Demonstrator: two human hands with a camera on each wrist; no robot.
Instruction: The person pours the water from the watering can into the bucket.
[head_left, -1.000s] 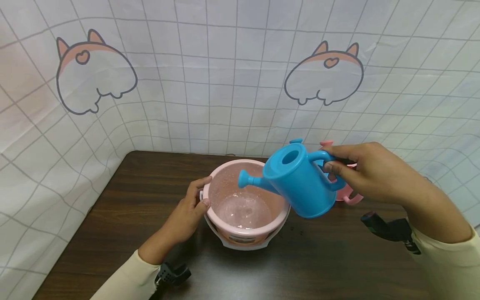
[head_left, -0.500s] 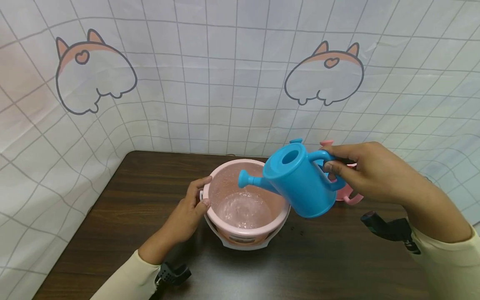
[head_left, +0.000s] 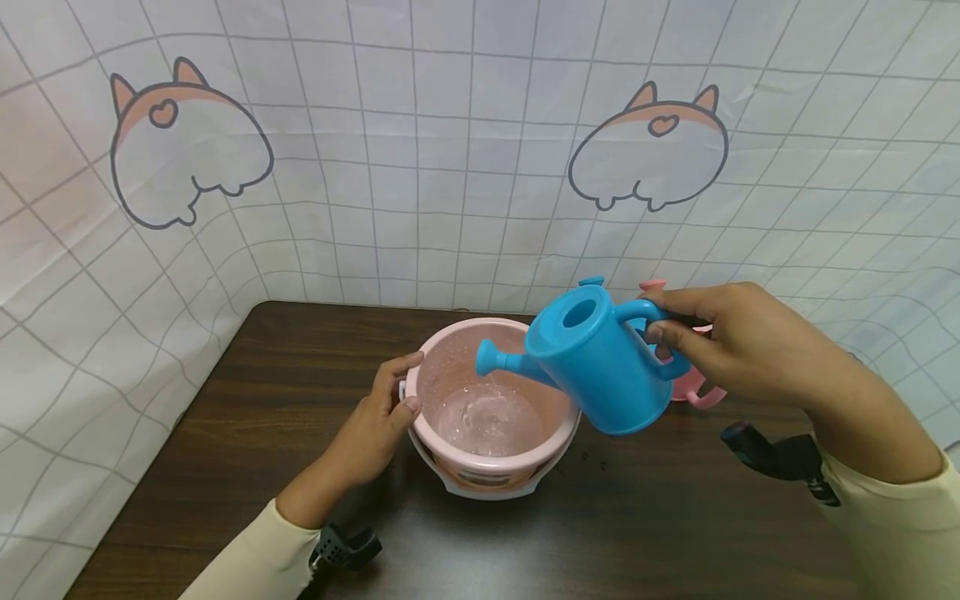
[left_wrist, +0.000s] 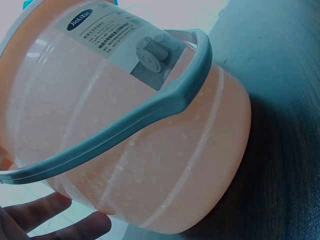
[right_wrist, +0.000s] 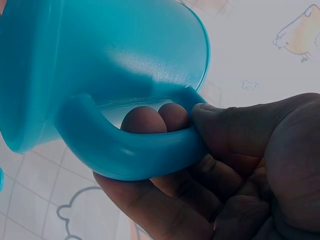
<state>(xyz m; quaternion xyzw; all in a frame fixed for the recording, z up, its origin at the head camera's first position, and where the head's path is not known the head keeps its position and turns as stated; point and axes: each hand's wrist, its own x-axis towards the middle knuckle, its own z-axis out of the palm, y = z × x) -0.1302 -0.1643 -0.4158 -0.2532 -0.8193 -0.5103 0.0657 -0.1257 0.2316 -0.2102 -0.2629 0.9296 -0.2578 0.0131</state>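
In the head view my right hand (head_left: 738, 346) grips the handle of a blue watering can (head_left: 603, 367), fingers curled through the loop. The can is tilted left, its spout over the opening of a pink bucket (head_left: 491, 460). A thin stream of water drops from the spout, and the water (head_left: 491, 421) inside ripples. My left hand (head_left: 375, 433) holds the bucket's rim at its left side. In the left wrist view the bucket's grey-white handle (left_wrist: 150, 112) hangs down over its labelled wall, and two fingers (left_wrist: 90, 226) rest beside the lower wall. The right wrist view shows the can's handle (right_wrist: 135, 155) between my fingers.
Behind the right hand stands a pink watering can (head_left: 701, 396), mostly hidden. A small blue piece (head_left: 592, 282) shows past the can's top. Drops of water (head_left: 592, 461) lie on the dark wooden table (head_left: 660, 517). A grid-patterned cloth (head_left: 450, 167) hangs behind.
The ripples on the water in the bucket differ from frame to frame as the stream runs. Both hands and the tilted watering can stay almost still.
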